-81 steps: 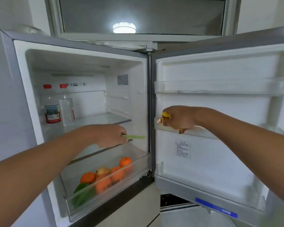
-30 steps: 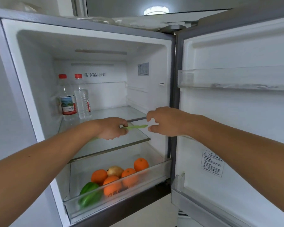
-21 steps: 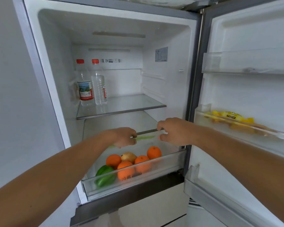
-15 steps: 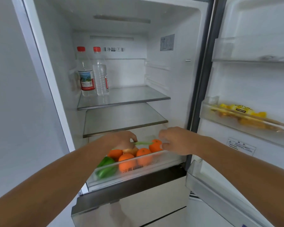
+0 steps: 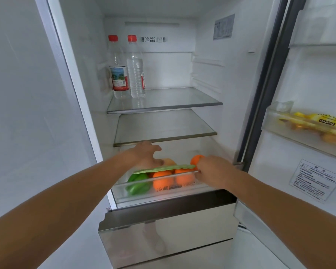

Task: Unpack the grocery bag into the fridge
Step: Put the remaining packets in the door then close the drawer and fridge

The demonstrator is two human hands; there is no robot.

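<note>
A long flat green bean pod (image 5: 163,168) lies across the oranges (image 5: 162,180) in the clear crisper drawer (image 5: 163,194) at the bottom of the open fridge. My left hand (image 5: 145,154) hovers just behind the pod's left part with its fingers spread, holding nothing. My right hand (image 5: 211,171) is curled at the pod's right end, by the drawer's front rim, and pinches that end. A green pepper (image 5: 137,184), an onion (image 5: 169,162) and another orange (image 5: 196,159) also sit in the drawer.
Two red-capped water bottles (image 5: 118,74) stand at the back left of the upper glass shelf (image 5: 173,105). The lower glass shelf (image 5: 163,136) is just above my hands. A yellow packet (image 5: 316,123) lies in the open door's shelf on the right. A steel drawer front (image 5: 163,239) is below.
Both hands brought the green pod down from shelf height into the crisper drawer. My left hand has let go of it and opened. The view tilted down.
</note>
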